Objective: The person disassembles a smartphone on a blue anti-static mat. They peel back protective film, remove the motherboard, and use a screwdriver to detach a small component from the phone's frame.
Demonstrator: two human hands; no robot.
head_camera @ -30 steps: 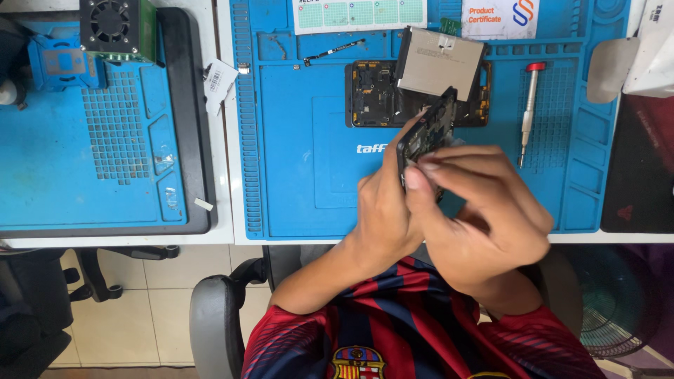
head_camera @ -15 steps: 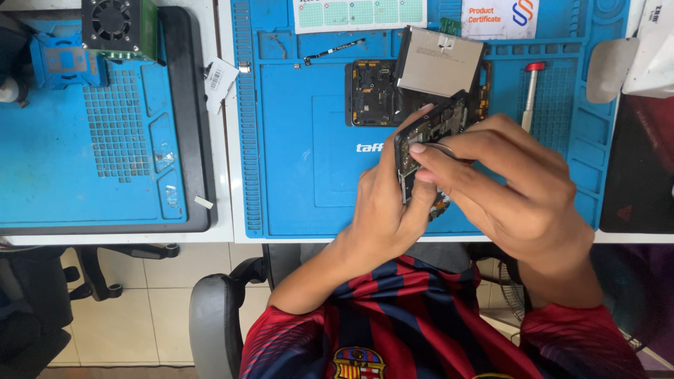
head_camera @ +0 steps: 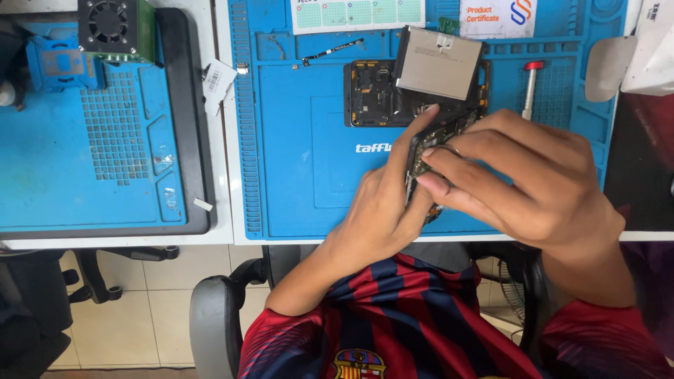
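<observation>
Nearest, at centre-right of the frame, the left hand (head_camera: 379,210) grips a dark circuit board (head_camera: 430,144) edge-on, its long axis running from lower left up to upper right. The right hand (head_camera: 533,182) pinches its near face from the right, both hands closed on it. Beyond, an opened phone (head_camera: 372,95) lies flat on the blue mat (head_camera: 302,168).

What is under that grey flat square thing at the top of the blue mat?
The grey flat metal rectangle lies on a black opened phone body, whose left part shows small parts inside. The phone's right part is hidden beneath it and behind the hands.
</observation>
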